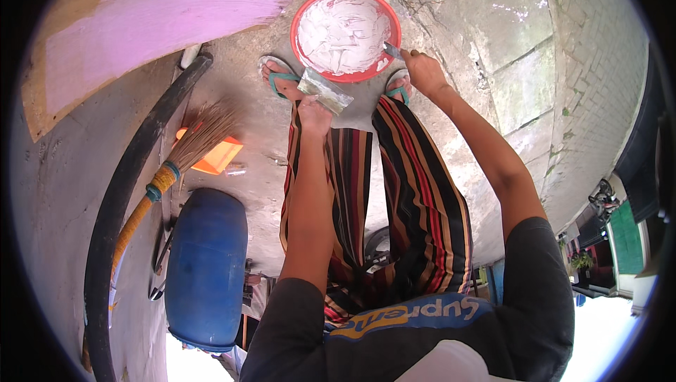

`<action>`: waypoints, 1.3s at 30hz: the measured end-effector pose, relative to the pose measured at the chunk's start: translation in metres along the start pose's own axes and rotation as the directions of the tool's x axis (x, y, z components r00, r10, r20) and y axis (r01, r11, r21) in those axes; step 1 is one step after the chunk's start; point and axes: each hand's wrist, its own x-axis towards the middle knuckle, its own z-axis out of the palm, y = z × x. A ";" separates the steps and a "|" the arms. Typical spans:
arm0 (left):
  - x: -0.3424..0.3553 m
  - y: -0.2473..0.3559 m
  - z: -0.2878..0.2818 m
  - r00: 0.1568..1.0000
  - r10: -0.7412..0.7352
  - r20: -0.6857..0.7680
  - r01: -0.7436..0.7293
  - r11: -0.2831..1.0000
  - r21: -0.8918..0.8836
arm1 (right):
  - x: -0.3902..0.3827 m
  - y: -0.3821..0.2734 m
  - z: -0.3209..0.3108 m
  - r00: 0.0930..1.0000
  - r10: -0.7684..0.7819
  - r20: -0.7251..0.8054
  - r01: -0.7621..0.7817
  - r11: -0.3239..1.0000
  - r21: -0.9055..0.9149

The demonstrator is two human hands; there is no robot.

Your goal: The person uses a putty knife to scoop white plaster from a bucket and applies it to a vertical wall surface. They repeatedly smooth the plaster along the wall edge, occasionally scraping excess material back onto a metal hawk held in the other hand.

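A round red basin (296, 47) holds thick white paste (341, 28), smeared over its inside and marked with strokes. My right hand (426, 72) is closed around a small putty knife (393, 50), its blade tip over the basin's right rim by the paste. Just below the basin, my left hand (315, 116) grips a wide, flat rectangular scraper (326, 91) streaked with pale paste. That scraper lies across the gap between my feet, close to the basin's near rim. The handles of both tools are mostly covered by my fingers.
A board with pink paint (155, 19) leans at the upper left. Below it are a black curved pipe (130, 178), a stick broom (204, 132), an orange dustpan (220, 155) and a blue barrel (206, 269). My sandalled feet (282, 80) flank the basin on rough concrete.
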 end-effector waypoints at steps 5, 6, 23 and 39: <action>0.032 -0.011 -0.015 0.998 -0.011 0.059 0.016 0.997 -0.081 | -0.004 -0.018 0.010 0.996 0.067 0.060 -0.061 0.993 -0.101; 0.032 -0.015 -0.017 0.998 0.010 0.066 -0.005 0.997 -0.076 | -0.005 -0.021 0.007 0.996 0.059 0.067 -0.053 0.995 -0.086; 0.015 -0.019 -0.008 0.991 0.023 0.129 -0.031 0.998 0.060 | -0.005 -0.013 0.003 0.988 0.140 -0.059 -0.129 0.978 0.165; -0.004 -0.036 0.019 0.978 0.078 0.193 -0.069 0.996 -0.048 | 0.002 -0.006 0.003 0.993 -0.006 0.114 0.022 0.990 -0.140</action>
